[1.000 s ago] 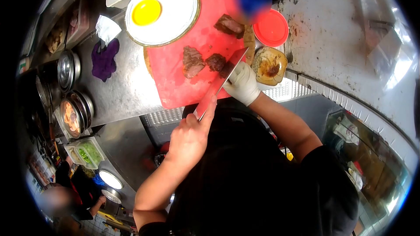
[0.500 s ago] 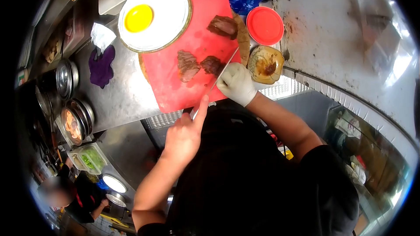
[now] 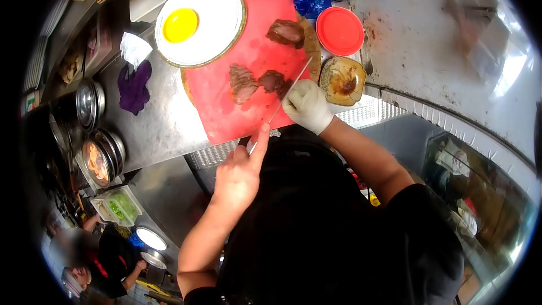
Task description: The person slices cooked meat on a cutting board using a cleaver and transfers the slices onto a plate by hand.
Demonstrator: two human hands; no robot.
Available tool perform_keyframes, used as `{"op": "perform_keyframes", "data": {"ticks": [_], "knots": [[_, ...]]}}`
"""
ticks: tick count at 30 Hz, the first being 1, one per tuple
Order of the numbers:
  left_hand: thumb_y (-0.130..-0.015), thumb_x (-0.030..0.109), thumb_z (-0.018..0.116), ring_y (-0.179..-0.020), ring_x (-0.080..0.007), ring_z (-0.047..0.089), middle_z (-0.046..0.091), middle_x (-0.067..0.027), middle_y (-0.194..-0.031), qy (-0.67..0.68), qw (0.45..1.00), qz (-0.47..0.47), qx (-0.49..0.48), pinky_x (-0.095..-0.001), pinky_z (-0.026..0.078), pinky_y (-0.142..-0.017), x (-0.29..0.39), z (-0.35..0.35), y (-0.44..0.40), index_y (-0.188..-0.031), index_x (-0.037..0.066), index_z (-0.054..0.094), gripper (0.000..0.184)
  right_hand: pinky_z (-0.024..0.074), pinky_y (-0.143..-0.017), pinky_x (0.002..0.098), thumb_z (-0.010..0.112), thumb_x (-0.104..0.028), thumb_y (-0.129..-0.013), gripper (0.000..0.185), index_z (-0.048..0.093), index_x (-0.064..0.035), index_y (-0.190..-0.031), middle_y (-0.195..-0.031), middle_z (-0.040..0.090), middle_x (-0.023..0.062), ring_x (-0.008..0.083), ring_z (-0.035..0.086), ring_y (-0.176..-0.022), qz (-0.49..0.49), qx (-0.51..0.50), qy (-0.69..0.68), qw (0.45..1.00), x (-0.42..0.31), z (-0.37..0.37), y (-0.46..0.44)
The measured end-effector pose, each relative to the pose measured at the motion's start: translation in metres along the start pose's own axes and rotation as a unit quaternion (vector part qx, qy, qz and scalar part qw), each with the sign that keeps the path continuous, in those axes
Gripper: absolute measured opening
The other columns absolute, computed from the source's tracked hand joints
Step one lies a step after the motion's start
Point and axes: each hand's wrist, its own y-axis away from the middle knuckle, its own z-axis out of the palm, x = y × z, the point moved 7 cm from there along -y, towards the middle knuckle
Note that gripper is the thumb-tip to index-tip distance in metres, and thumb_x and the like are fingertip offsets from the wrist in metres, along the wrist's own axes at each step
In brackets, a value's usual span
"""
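My left hand [image 3: 238,175], bare, grips a knife [image 3: 291,87] with the index finger stretched along its spine. The long thin blade slants up to the right across a red cutting board [image 3: 226,124]. My right hand [image 3: 307,106] wears a white glove. Its fingers are curled against the end of a small dark piece of cooked meat [image 3: 272,81], close beside the blade; the fingertips are hidden. Left of that piece lies a sliced portion of meat [image 3: 243,85], touching or nearly touching it. Farther up the board sits another chunk of meat [image 3: 285,34].
A large white round lid [image 3: 217,22] with a yellow disc overlaps the board's left side. On the right stand a red round lid [image 3: 340,31] and a sauce-stained dish [image 3: 342,81]. A purple cloth [image 3: 134,87] lies on the steel counter. Another person [image 3: 113,260] is at lower left.
My gloved right hand has shifted slightly right and down, away from the blade. The knife tip sits slightly farther right. The meat pieces have barely moved.
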Motion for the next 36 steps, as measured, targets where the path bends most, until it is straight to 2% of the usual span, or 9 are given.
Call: {"op": "perform_keyframes", "data": {"ticks": [13,16,20,23,27,33,36], "knots": [[-0.077,-0.012,0.06,-0.068,-0.0388,0.068,0.059,-0.0193,-0.081,-0.004,1.0,-0.001,-0.01,-0.0505,0.06,-0.063,0.005,-0.006,0.0,-0.173,0.019,0.036,0.104,0.0532,-0.069,0.0485,0.078,-0.011,-0.077,0.015,0.064,-0.01,-0.084,-0.086,0.061,0.0101,0.0343,0.063,-0.079,-0.001,-0.008,0.015,1.0,-0.007,-0.008,-0.009],[-0.079,-0.006,0.065,-0.066,-0.0311,0.068,0.056,-0.0144,-0.078,-0.052,0.998,0.015,-0.019,-0.044,0.062,-0.057,0.011,-0.005,0.002,-0.174,0.017,0.036,0.101,0.0523,-0.07,0.049,0.078,-0.011,-0.077,0.016,0.064,-0.0102,-0.084,-0.088,0.062,0.0097,0.0343,0.063,-0.082,-0.005,-0.021,0.018,1.0,-0.002,0.0,-0.005],[-0.079,-0.004,0.066,-0.065,-0.029,0.067,0.057,-0.0135,-0.079,-0.062,0.998,0.023,0.005,-0.0424,0.062,-0.057,0.011,-0.006,0.002,-0.172,0.017,0.04,0.099,0.0517,-0.07,0.0489,0.08,-0.014,-0.076,0.019,0.066,-0.0107,-0.089,-0.089,0.061,0.0098,0.0342,0.062,-0.082,-0.018,0.001,0.033,0.999,-0.004,0.001,-0.005],[-0.081,-0.01,0.063,-0.066,-0.0368,0.067,0.058,-0.018,-0.082,-0.03,0.999,-0.001,-0.015,-0.0503,0.061,-0.064,0.011,-0.006,0.002,-0.174,0.018,0.035,0.101,0.0517,-0.071,0.0488,0.079,-0.015,-0.077,0.019,0.066,-0.0103,-0.09,-0.09,0.06,0.01,0.0342,0.061,-0.082,-0.021,0.008,0.04,0.999,-0.003,0.003,-0.003],[-0.08,-0.009,0.064,-0.063,-0.0344,0.066,0.056,-0.0173,-0.079,-0.047,0.999,0.004,-0.017,-0.0486,0.061,-0.06,0.014,-0.007,0.001,-0.173,0.017,0.036,0.1,0.0516,-0.072,0.0485,0.08,-0.017,-0.078,0.022,0.066,-0.0102,-0.093,-0.09,0.06,0.0105,0.0346,0.061,-0.083,-0.015,-0.01,0.027,0.999,0.001,0.008,0.0],[-0.08,-0.007,0.064,-0.062,-0.033,0.066,0.056,-0.0156,-0.078,-0.081,0.996,0.01,-0.022,-0.0463,0.061,-0.057,0.017,-0.01,0.005,-0.173,0.015,0.037,0.099,0.0518,-0.072,0.0488,0.08,-0.018,-0.078,0.023,0.067,-0.01,-0.096,-0.092,0.06,0.0095,0.0342,0.061,-0.084,-0.016,0.015,0.04,0.999,-0.001,0.003,-0.002],[-0.08,-0.007,0.063,-0.063,-0.033,0.066,0.056,-0.0156,-0.078,-0.074,0.997,0.01,-0.021,-0.046,0.061,-0.056,0.016,-0.009,0.004,-0.173,0.014,0.037,0.098,0.052,-0.072,0.0489,0.08,-0.018,-0.078,0.027,0.069,-0.0099,-0.101,-0.093,0.061,0.0091,0.0343,0.062,-0.085,-0.014,-0.01,0.0,1.0,0.002,0.005,-0.005]]}}
